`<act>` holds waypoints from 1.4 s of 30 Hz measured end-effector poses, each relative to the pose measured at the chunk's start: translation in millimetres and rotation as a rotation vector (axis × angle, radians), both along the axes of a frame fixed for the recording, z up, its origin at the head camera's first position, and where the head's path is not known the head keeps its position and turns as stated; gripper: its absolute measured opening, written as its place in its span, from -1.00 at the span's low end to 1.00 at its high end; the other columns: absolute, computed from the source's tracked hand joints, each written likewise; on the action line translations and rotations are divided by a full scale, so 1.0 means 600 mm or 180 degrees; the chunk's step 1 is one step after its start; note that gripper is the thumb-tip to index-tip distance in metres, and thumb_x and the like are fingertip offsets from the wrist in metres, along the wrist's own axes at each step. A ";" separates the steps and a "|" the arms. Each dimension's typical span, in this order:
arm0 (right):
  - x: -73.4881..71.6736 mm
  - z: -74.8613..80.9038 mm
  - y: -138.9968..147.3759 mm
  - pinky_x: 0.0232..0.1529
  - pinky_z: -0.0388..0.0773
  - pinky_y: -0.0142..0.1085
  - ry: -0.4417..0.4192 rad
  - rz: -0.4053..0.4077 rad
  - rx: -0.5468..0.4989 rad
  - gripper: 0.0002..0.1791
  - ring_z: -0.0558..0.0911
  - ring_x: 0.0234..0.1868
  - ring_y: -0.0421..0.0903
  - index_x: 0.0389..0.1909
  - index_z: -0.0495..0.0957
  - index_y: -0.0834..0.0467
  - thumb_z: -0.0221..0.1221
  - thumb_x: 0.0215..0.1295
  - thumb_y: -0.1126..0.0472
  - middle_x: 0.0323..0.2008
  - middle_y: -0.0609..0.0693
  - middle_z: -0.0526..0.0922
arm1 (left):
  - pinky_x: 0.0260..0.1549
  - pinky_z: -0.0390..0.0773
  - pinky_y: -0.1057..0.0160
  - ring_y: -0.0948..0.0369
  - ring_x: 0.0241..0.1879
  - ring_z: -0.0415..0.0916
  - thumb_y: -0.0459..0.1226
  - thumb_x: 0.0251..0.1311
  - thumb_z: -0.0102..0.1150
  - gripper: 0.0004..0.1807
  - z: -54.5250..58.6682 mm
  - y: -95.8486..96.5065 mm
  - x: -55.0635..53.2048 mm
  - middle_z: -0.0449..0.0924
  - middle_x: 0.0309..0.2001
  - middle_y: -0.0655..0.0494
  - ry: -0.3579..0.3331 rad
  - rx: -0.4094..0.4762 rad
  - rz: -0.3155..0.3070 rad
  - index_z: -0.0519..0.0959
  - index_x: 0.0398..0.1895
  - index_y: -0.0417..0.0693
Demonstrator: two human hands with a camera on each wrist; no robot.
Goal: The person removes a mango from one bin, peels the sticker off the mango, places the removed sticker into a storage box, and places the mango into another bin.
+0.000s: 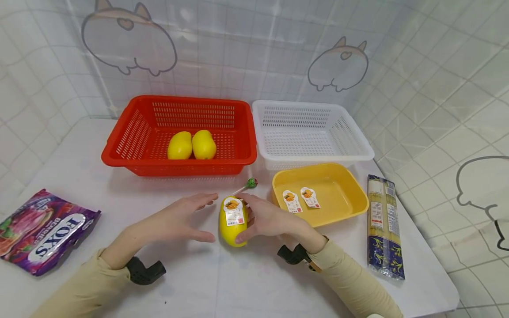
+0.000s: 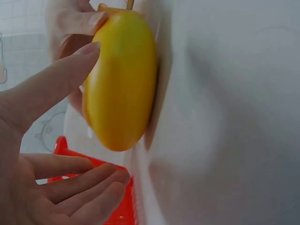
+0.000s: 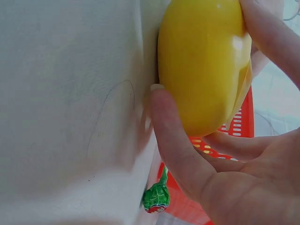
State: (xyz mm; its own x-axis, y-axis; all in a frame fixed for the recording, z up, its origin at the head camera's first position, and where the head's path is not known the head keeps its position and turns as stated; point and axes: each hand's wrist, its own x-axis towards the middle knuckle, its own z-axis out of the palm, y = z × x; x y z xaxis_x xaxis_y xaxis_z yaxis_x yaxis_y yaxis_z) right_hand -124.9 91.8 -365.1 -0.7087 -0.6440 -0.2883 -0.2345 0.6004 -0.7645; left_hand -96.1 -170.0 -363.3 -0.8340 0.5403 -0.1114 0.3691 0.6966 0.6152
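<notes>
A yellow mango (image 1: 228,234) lies on the white table in front of the person, with a white mango-picture label (image 1: 233,213) on its upper side. My right hand (image 1: 267,216) holds its right side, thumb near the close end and fingers round the far end. To the left of the fruit, my left hand (image 1: 180,221) has its thumb and fingers spread, with a gap between them and the mango. In the right wrist view, a finger reaches along the mango (image 3: 201,65) close to the tabletop. A green-wrapped lollipop (image 1: 252,182) lies just beyond it.
Two mangoes (image 1: 180,145) sit in a red basket (image 1: 179,163) at the back. Beside it stands a white basket (image 1: 318,158). A yellow tray (image 1: 338,194) holds two mango labels (image 1: 292,201). Noodle packs (image 1: 385,225) lie at right, a purple FOX'S bag (image 1: 47,229) at left.
</notes>
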 end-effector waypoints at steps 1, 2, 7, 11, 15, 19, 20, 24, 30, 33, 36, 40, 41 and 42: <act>0.000 0.000 -0.001 0.01 0.61 -0.37 0.0007 0.0006 0.0003 0.12 0.53 0.02 -0.09 0.48 0.13 0.04 0.57 -0.07 0.04 0.07 -0.11 0.49 | 0.24 0.45 -0.19 -0.09 0.28 0.44 0.16 -0.05 0.49 0.10 -0.002 0.002 0.000 0.39 0.39 -0.15 0.0023 0.0004 -0.0021 0.26 0.47 -0.23; -0.001 -0.001 -0.001 0.01 0.61 -0.36 0.0007 0.0007 0.0003 0.12 0.53 0.02 -0.09 0.48 0.13 0.04 0.57 -0.07 0.04 0.07 -0.11 0.49 | 0.24 0.45 -0.19 -0.08 0.28 0.44 0.16 -0.06 0.50 0.10 -0.004 0.003 0.000 0.39 0.39 -0.14 0.0008 0.0016 -0.0013 0.26 0.47 -0.23; -0.002 -0.003 -0.001 0.02 0.62 -0.33 -0.0022 0.0040 -0.0088 0.11 0.53 0.01 -0.08 0.48 0.13 0.05 0.57 -0.06 0.06 0.05 -0.10 0.50 | 0.29 0.40 -0.18 -0.03 0.30 0.45 0.18 -0.08 0.50 0.13 -0.015 0.014 -0.001 0.39 0.39 -0.12 0.0010 0.0122 -0.0004 0.25 0.47 -0.23; -0.002 -0.004 -0.001 0.03 0.63 -0.31 -0.0067 0.0041 -0.0153 0.09 0.53 0.01 -0.08 0.46 0.14 0.03 0.57 -0.06 0.07 0.04 -0.12 0.50 | 0.31 0.40 -0.11 0.03 0.32 0.43 0.19 -0.12 0.52 0.13 -0.023 0.022 -0.003 0.38 0.41 -0.04 0.0055 0.0206 -0.0043 0.26 0.48 -0.15; -0.003 -0.006 0.000 0.05 0.62 -0.31 -0.0132 0.0027 -0.0211 0.05 0.56 0.01 -0.10 0.45 0.16 0.03 0.55 -0.03 0.06 0.05 -0.10 0.51 | 0.33 0.41 -0.04 0.08 0.35 0.39 0.21 -0.16 0.54 0.15 -0.029 0.030 -0.002 0.34 0.43 0.05 0.0043 0.0252 -0.0050 0.25 0.50 -0.07; -0.007 -0.008 0.002 0.06 0.61 -0.34 -0.0134 0.0032 -0.0279 -0.08 0.57 0.02 -0.11 0.41 0.23 0.05 0.49 0.07 0.04 0.07 -0.06 0.52 | 0.31 0.43 -0.01 0.08 0.36 0.37 0.23 -0.19 0.54 0.19 -0.033 0.036 -0.001 0.32 0.44 0.05 0.0011 0.0275 0.0010 0.23 0.51 -0.07; -0.008 -0.007 0.003 0.06 0.60 -0.35 -0.0123 0.0030 -0.0281 -0.12 0.56 0.02 -0.11 0.40 0.25 0.05 0.48 0.10 0.03 0.07 -0.06 0.52 | 0.30 0.44 0.00 0.08 0.36 0.37 0.23 -0.19 0.54 0.20 -0.034 0.038 0.000 0.32 0.44 0.05 0.0007 0.0276 0.0031 0.23 0.51 -0.08; -0.008 -0.003 0.004 0.04 0.59 -0.35 -0.0018 0.0045 -0.0265 -0.22 0.56 0.00 -0.09 0.38 0.30 0.06 0.41 0.19 0.01 0.06 -0.05 0.55 | 0.31 0.44 0.03 0.08 0.36 0.37 0.24 -0.20 0.54 0.21 -0.038 0.040 0.003 0.31 0.44 0.04 0.0026 0.0299 0.0094 0.22 0.51 -0.10; -0.006 0.003 0.007 0.05 0.58 -0.33 0.0137 -0.0057 -0.0126 -0.33 0.54 0.00 -0.13 0.41 0.33 0.06 0.26 0.35 -0.05 0.07 -0.06 0.56 | 0.31 0.43 0.00 0.06 0.36 0.38 0.27 -0.20 0.52 0.26 -0.042 0.044 0.006 0.26 0.48 0.01 -0.0030 0.0306 0.0202 0.17 0.53 -0.11; -0.005 0.006 0.009 0.02 0.58 -0.32 0.0281 -0.0134 -0.0069 -0.41 0.54 -0.01 -0.13 0.39 0.38 0.08 0.19 0.42 -0.03 0.09 -0.03 0.53 | 0.30 0.44 0.00 0.07 0.35 0.38 0.26 -0.21 0.53 0.25 -0.043 0.046 0.007 0.27 0.48 0.06 -0.0103 0.0333 0.0243 0.16 0.54 -0.05; -0.006 0.008 0.009 -0.04 0.57 -0.33 0.0488 -0.0152 -0.0064 -0.51 0.54 -0.05 -0.12 0.33 0.46 0.12 0.15 0.46 0.06 0.08 0.03 0.52 | 0.30 0.45 -0.01 0.07 0.35 0.39 0.27 -0.22 0.53 0.26 -0.043 0.047 0.008 0.27 0.47 0.08 -0.0136 0.0320 0.0281 0.15 0.54 -0.02; -0.007 0.010 0.006 -0.13 0.55 -0.38 0.0735 -0.0158 -0.0115 -0.58 0.54 -0.13 -0.10 0.26 0.50 0.22 0.15 0.45 0.17 -0.04 0.06 0.57 | 0.30 0.44 -0.03 0.06 0.35 0.39 0.29 -0.23 0.52 0.30 -0.044 0.048 0.009 0.23 0.50 0.04 -0.0134 0.0258 0.0301 0.11 0.56 -0.06; -0.008 0.010 0.005 -0.15 0.54 -0.40 0.0776 -0.0165 -0.0119 -0.58 0.54 -0.15 -0.10 0.25 0.50 0.24 0.16 0.44 0.19 -0.08 0.05 0.58 | 0.30 0.43 -0.04 0.06 0.35 0.38 0.30 -0.23 0.51 0.31 -0.044 0.048 0.009 0.22 0.50 0.03 -0.0132 0.0243 0.0302 0.11 0.56 -0.06; -0.008 0.010 0.005 -0.18 0.54 -0.40 0.0796 -0.0172 -0.0133 -0.59 0.53 -0.18 -0.11 0.24 0.49 0.26 0.16 0.44 0.21 -0.12 0.04 0.58 | 0.31 0.43 -0.05 0.06 0.36 0.38 0.30 -0.23 0.51 0.31 -0.044 0.048 0.010 0.21 0.51 0.03 -0.0127 0.0229 0.0302 0.11 0.56 -0.07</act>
State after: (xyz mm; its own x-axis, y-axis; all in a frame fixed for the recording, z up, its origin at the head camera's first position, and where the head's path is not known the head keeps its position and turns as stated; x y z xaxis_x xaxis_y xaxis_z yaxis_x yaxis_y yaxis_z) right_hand -129.8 94.6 -359.1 -0.7882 -0.6109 -0.0736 -0.3879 0.5863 -0.7112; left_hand -90.4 -140.9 -389.9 -0.8775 0.4669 -0.1093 0.2778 0.6809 0.6777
